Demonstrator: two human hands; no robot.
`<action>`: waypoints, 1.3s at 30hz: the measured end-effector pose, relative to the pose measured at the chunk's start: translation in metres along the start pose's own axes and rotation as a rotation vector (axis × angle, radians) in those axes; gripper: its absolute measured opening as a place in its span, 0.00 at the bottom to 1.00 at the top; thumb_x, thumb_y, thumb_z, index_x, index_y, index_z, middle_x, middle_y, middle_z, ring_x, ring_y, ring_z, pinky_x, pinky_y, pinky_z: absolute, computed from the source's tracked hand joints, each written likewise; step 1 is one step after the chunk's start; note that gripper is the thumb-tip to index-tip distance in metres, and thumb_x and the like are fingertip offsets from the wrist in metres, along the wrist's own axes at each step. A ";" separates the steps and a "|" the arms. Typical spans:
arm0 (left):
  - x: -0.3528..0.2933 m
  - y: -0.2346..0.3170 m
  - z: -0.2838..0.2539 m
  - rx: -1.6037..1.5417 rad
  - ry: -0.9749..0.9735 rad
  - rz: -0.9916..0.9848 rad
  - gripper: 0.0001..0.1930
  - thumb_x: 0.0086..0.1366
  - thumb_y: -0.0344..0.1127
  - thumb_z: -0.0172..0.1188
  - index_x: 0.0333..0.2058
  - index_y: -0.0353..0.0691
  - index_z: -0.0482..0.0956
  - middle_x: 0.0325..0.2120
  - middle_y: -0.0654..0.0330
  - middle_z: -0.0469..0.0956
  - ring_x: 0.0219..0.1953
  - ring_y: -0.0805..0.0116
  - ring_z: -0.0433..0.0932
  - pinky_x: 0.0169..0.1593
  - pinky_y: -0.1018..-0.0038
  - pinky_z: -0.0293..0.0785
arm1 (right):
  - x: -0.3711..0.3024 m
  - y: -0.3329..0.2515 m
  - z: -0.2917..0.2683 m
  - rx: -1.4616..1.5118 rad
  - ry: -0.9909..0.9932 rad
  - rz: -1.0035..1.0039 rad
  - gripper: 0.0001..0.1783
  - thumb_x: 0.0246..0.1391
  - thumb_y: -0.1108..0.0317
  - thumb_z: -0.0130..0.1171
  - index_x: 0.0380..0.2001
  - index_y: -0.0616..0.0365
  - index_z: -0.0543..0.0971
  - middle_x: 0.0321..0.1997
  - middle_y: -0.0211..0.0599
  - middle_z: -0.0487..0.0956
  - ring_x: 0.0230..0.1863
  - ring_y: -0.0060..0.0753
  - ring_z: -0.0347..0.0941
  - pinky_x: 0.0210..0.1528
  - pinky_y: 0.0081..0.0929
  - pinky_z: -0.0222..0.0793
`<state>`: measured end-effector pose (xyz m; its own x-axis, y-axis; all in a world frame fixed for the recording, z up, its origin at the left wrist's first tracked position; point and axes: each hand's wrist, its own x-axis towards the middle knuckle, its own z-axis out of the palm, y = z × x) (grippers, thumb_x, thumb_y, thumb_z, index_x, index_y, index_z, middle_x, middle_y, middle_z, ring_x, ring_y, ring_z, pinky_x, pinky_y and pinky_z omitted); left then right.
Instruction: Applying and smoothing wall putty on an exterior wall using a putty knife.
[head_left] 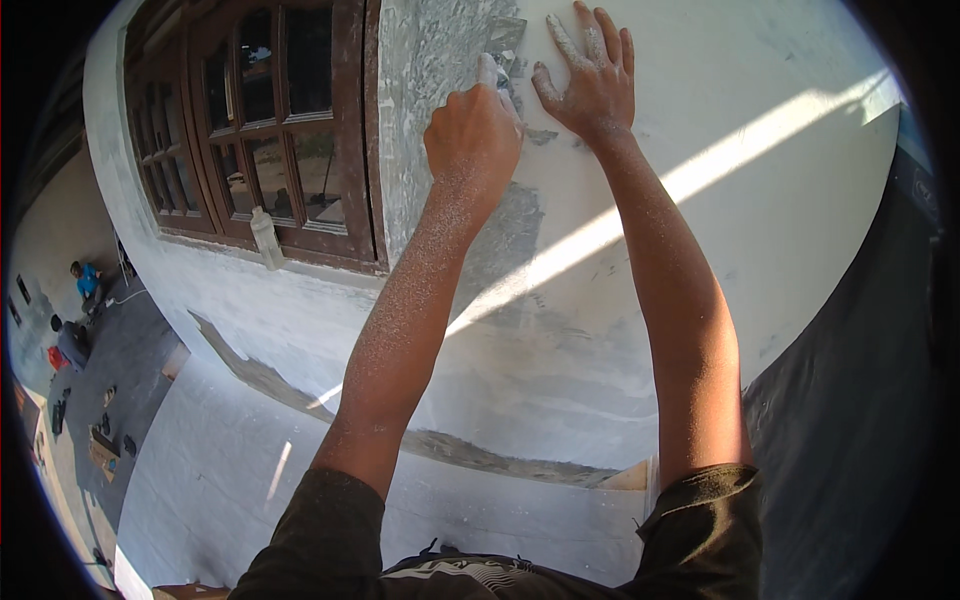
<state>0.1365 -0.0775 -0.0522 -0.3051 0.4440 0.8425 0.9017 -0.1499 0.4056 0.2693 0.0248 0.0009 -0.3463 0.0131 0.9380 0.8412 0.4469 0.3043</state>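
Note:
My left hand (474,140) is closed around a putty knife, its index finger stretched toward the blade. The grey metal blade (506,36) lies against the wall beside the window frame; most of the handle is hidden in my fist. To the right, my right hand (592,75) rests on the pale wall (760,220) with its fingers spread and holds nothing. White dust coats the fingers and both forearms. Under and around the blade the wall is rough, patchy grey; farther right it is smoother and whiter.
A brown wooden window (270,130) with glass panes is at the left. A pale narrow object (267,238) stands at its sill. Below the wall lies a whitish sheet (480,510). Two people sit at far left, near a cardboard box (103,452) and footwear.

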 end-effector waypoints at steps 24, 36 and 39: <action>-0.033 -0.017 0.016 0.020 -0.017 -0.046 0.25 0.71 0.39 0.54 0.65 0.43 0.71 0.33 0.42 0.85 0.37 0.41 0.85 0.42 0.49 0.81 | -0.001 0.000 0.001 -0.010 -0.006 0.000 0.40 0.55 0.49 0.57 0.68 0.54 0.69 0.80 0.46 0.54 0.81 0.48 0.42 0.82 0.48 0.31; -0.040 -0.024 0.020 0.063 -0.054 -0.014 0.29 0.70 0.39 0.57 0.68 0.42 0.65 0.29 0.43 0.83 0.31 0.45 0.85 0.34 0.53 0.82 | 0.001 0.000 0.003 0.013 0.029 -0.002 0.39 0.54 0.50 0.58 0.68 0.55 0.70 0.79 0.46 0.55 0.81 0.49 0.43 0.82 0.49 0.32; -0.010 -0.020 0.002 0.034 0.126 0.064 0.27 0.70 0.39 0.56 0.67 0.46 0.69 0.27 0.42 0.83 0.31 0.43 0.85 0.36 0.50 0.81 | 0.004 -0.010 0.000 0.059 0.022 0.011 0.39 0.54 0.50 0.58 0.68 0.54 0.70 0.79 0.46 0.55 0.81 0.49 0.42 0.82 0.49 0.32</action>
<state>0.1223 -0.0770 -0.0696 -0.2804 0.3198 0.9050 0.9298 -0.1436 0.3389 0.2596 0.0205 0.0015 -0.3279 -0.0011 0.9447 0.8186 0.4989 0.2847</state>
